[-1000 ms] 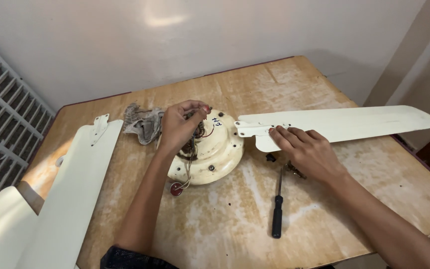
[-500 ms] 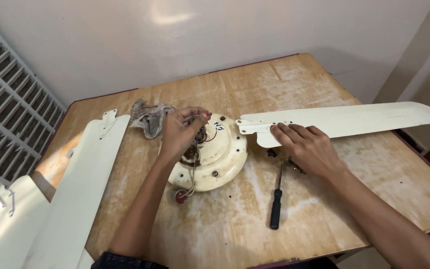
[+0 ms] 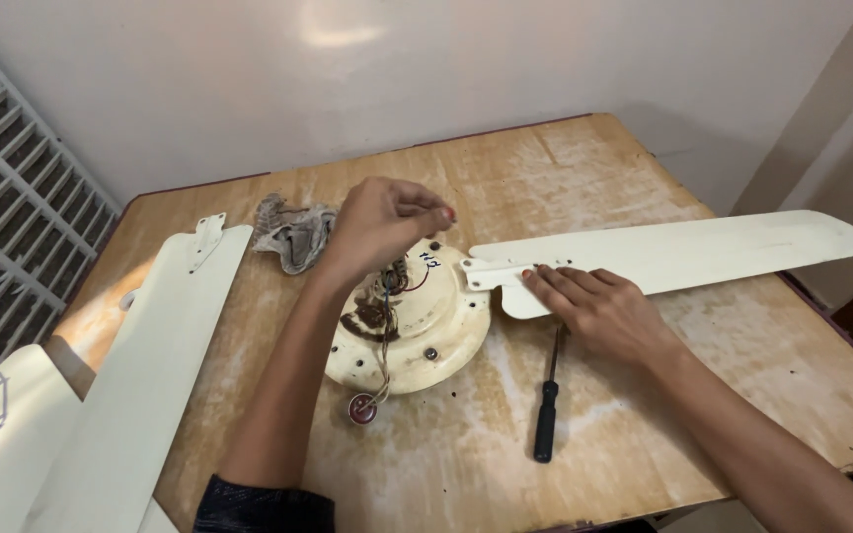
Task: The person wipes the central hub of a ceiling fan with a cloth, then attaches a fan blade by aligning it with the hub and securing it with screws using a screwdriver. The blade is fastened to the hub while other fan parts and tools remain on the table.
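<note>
A cream ceiling fan motor housing (image 3: 417, 331) lies on the wooden table (image 3: 703, 385), with brown wires and a small round part (image 3: 361, 408) trailing from it. My left hand (image 3: 379, 225) hovers above the housing's far side, fingertips pinched together; whether they hold a small item I cannot tell. My right hand (image 3: 599, 311) rests flat on the bracket end of a cream fan blade (image 3: 683, 252) that meets the housing. A black-handled screwdriver (image 3: 547, 410) lies just below my right hand.
Two loose cream fan blades (image 3: 140, 380) lie at the table's left, hanging over its edge. A crumpled grey rag (image 3: 293, 235) sits behind the housing. A white grille (image 3: 12, 227) stands at the left and a plain wall behind.
My left hand has lifted off the housing and now hovers above it, pinched. My right hand stays on the blade's bracket end. The camera view shifted slightly.
</note>
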